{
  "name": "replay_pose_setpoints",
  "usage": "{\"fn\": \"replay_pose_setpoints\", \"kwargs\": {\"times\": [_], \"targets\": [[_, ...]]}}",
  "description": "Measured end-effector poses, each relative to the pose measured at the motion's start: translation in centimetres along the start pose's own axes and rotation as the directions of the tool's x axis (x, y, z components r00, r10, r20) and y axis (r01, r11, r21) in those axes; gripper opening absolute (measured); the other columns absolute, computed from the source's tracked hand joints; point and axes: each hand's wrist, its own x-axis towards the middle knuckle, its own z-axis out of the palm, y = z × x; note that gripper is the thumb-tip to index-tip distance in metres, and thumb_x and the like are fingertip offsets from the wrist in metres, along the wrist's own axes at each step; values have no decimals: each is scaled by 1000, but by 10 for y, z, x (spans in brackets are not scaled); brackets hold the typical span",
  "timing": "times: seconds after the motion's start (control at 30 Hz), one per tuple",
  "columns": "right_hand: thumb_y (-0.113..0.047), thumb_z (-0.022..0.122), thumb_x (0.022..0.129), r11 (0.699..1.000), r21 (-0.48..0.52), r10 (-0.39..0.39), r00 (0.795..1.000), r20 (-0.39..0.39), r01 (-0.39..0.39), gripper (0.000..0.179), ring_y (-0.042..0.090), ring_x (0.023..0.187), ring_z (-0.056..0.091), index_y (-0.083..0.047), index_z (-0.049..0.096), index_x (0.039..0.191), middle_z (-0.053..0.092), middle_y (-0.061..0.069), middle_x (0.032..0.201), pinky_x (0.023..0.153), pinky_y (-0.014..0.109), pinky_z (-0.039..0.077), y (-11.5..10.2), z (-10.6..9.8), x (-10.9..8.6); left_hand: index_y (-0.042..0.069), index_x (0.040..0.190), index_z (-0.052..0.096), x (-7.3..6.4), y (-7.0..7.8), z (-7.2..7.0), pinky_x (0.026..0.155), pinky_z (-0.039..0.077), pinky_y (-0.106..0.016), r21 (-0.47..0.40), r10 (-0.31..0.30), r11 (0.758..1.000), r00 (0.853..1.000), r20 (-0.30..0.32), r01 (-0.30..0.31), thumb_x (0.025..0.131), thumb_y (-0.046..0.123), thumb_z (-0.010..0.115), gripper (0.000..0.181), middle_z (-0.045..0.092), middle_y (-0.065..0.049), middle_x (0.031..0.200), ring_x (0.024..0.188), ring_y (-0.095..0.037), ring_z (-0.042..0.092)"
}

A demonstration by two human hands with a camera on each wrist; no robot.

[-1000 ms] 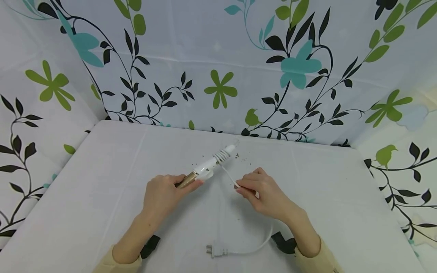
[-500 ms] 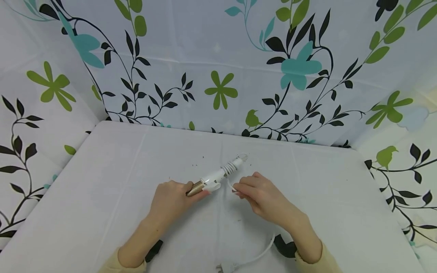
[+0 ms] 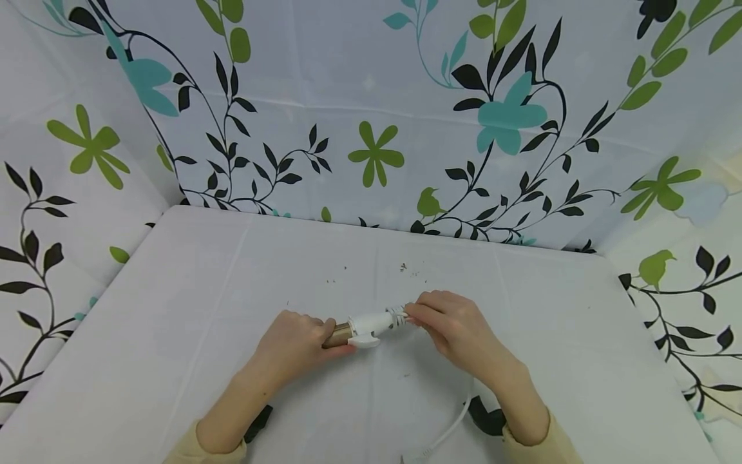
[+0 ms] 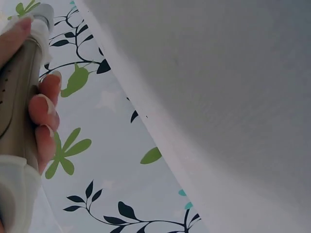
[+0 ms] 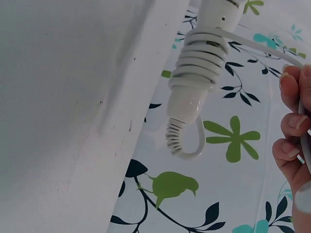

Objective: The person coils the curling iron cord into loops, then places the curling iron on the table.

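Observation:
A curling iron with a gold barrel and white handle is held above the table in the middle of the head view. My left hand grips it by the gold barrel. Several turns of white cord are wound around the handle, and a ribbed cord guard loops at its end. Between thumb and fingers, my right hand pinches the free length of cord, close to the handle's end in the head view. A white plug lies low at the bottom edge, partly cut off.
A white cloth covers the table, backed by a leaf-patterned curtain. Small dark specks lie toward the far side. Black straps show by the wrists.
The curling iron has swung from slanting up toward nearly level and nearer me. My right hand has risen to its handle end with the cord. The plug has slid toward the bottom edge.

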Motion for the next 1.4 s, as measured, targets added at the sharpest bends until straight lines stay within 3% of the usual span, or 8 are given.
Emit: {"fn": "replay_pose_setpoints", "kwargs": {"times": [0.2,0.4,0.57,0.77,0.93,1.03,1.23,1.4], "targets": [[-9,71,92,998,-55,21,1000,-22,-22,7,14,73,59,-12,73,98,65,-1,85,64,27,51,4,-3,1,16,64,52,-2,-1,0,42,19,-20,13,102,995,995,-8,-102,73,55,83,51,39,10,45,43,-3,21],[-14,73,91,994,-69,85,994,-67,-90,5,14,70,56,-13,72,96,62,-2,81,58,26,46,14,-2,-4,15,72,66,-1,0,-3,41,28,-22,-39,127,991,992,14,-126,74,54,84,43,55,8,50,39,-6,41],[-35,62,97,991,-50,114,985,-133,-122,29,14,68,54,-10,73,87,62,-2,76,57,25,45,24,1,-8,16,72,66,0,1,-4,42,23,-19,-94,124,988,992,24,-121,75,54,83,42,54,9,49,39,-3,35],[-33,63,97,994,50,100,986,-135,-94,30,12,70,52,-8,73,85,62,-1,77,63,21,43,31,-1,-10,19,64,57,0,1,-5,46,13,-15,-193,129,973,992,-12,-129,74,54,84,45,42,13,46,43,2,20],[-21,63,98,987,139,97,990,-100,-82,18,12,78,56,-7,73,93,64,0,86,70,18,44,35,-5,-11,21,61,50,2,0,-8,48,10,-14,-276,129,951,990,-53,-138,71,51,87,48,36,16,46,47,5,15],[-11,73,91,979,170,128,988,-85,-112,5,10,76,57,-7,73,94,65,-1,87,69,16,45,35,-6,-11,21,61,52,3,1,-10,48,11,-12,-319,130,936,989,-77,-148,70,49,88,47,39,16,46,48,6,16],[-4,83,76,941,223,272,961,-46,-255,16,2,60,45,-13,75,87,63,-9,76,56,13,36,40,-7,-13,22,61,50,5,2,-12,47,12,-10,-417,130,894,985,-110,-164,68,43,91,46,40,17,48,49,8,17],[4,78,79,893,352,292,956,24,-282,18,7,68,56,-11,77,90,68,-7,80,61,15,44,46,-2,-17,23,61,51,5,4,-13,46,16,-7,-525,107,839,989,-98,-143,70,41,90,44,42,18,48,50,11,19]]}}
